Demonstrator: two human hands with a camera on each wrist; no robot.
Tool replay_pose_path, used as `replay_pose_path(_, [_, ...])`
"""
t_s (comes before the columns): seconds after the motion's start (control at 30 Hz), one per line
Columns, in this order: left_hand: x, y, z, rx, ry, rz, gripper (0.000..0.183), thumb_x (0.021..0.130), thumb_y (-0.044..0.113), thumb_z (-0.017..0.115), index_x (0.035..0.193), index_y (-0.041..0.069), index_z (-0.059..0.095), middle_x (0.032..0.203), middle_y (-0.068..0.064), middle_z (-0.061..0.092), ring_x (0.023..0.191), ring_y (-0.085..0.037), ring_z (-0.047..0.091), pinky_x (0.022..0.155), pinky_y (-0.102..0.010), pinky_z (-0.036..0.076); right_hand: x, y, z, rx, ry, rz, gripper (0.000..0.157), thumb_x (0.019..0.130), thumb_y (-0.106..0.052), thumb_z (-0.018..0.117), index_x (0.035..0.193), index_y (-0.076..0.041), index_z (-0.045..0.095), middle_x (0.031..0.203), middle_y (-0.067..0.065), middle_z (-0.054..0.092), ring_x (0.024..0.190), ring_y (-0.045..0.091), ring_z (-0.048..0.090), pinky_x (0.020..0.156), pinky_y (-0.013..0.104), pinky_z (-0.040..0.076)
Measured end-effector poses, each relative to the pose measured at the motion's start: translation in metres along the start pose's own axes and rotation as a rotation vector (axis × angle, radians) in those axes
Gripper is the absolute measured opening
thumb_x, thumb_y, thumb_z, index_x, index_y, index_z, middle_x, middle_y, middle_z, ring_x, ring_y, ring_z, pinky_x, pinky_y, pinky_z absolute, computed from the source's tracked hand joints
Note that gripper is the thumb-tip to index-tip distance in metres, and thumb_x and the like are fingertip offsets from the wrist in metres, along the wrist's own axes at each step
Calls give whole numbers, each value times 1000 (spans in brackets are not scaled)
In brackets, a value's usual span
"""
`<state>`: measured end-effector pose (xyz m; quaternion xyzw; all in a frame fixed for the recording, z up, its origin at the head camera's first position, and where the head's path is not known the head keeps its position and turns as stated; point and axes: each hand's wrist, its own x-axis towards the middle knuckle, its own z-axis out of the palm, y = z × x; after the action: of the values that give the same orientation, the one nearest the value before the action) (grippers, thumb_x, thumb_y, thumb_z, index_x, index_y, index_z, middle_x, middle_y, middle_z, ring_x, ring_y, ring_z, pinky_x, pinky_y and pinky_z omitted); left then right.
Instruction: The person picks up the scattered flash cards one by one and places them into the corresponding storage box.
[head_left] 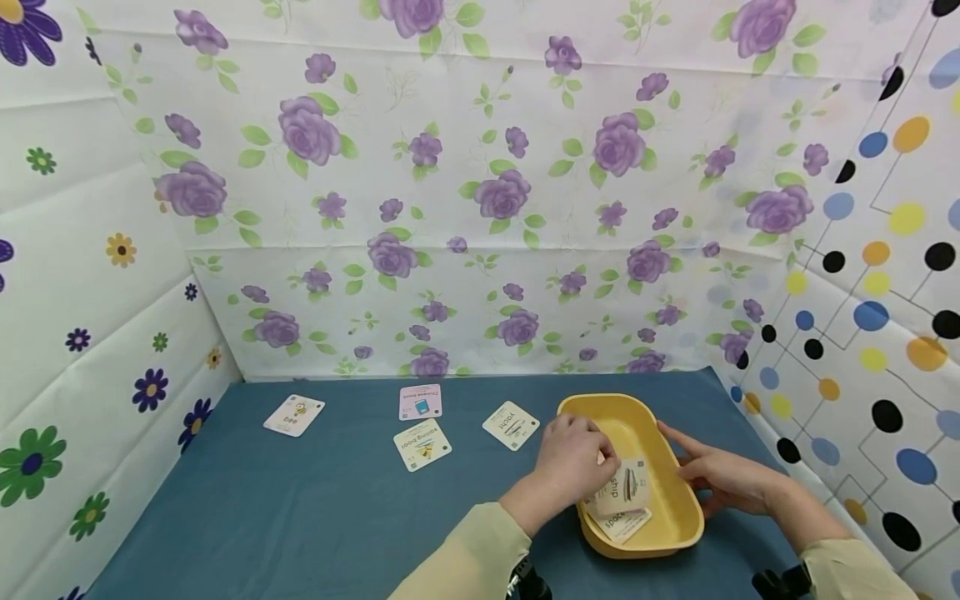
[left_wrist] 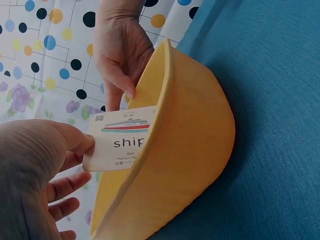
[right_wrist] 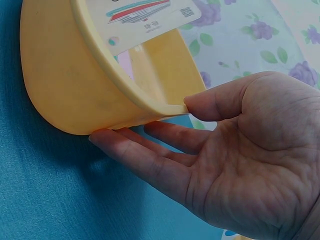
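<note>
My left hand (head_left: 570,462) pinches the corner of a white "ship" flashcard (left_wrist: 122,137) between thumb and fingers. The card carries a drawing of a ship and is held tilted at the mouth of a yellow plastic bin (head_left: 670,508). My right hand (head_left: 733,478) grips the bin's right side, with the thumb (right_wrist: 212,104) at the rim and the fingers (right_wrist: 145,157) against the outside. Inside the bin, below the ship card, lies another flashcard (head_left: 624,526), its word partly covered. A pink edge also shows inside the bin in the right wrist view.
Left of the bin on the blue tablecloth (head_left: 315,517) lie a "yacht" card (head_left: 512,426), a card with a small yellow picture (head_left: 422,445), a pink card (head_left: 421,402) and an "egg" card (head_left: 294,415). Patterned cloth walls (head_left: 480,208) stand behind and at both sides.
</note>
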<state>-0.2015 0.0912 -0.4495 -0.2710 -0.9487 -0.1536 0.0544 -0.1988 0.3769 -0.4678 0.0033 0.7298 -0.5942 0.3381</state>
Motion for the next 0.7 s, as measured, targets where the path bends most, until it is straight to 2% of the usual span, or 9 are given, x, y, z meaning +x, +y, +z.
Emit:
replay_pose_path(0.33, [0, 2, 0, -3, -29, 1, 14, 99, 48, 65, 89, 44, 74, 118, 16, 60, 123, -16, 46, 111, -41, 35, 0, 0, 0, 6, 7, 4, 84, 107, -14, 50, 165, -31, -9, 160, 39, 14, 122, 45, 58, 82, 62, 56])
replay_pose_path(0.7, [0, 2, 5, 56, -35, 4, 13, 99, 47, 66, 97, 45, 78, 123, 15, 62, 126, -17, 46, 112, -43, 33, 0, 0, 1, -1, 14, 4, 86, 106, -13, 51, 165, -31, -9, 159, 39, 16, 122, 45, 59, 81, 62, 56])
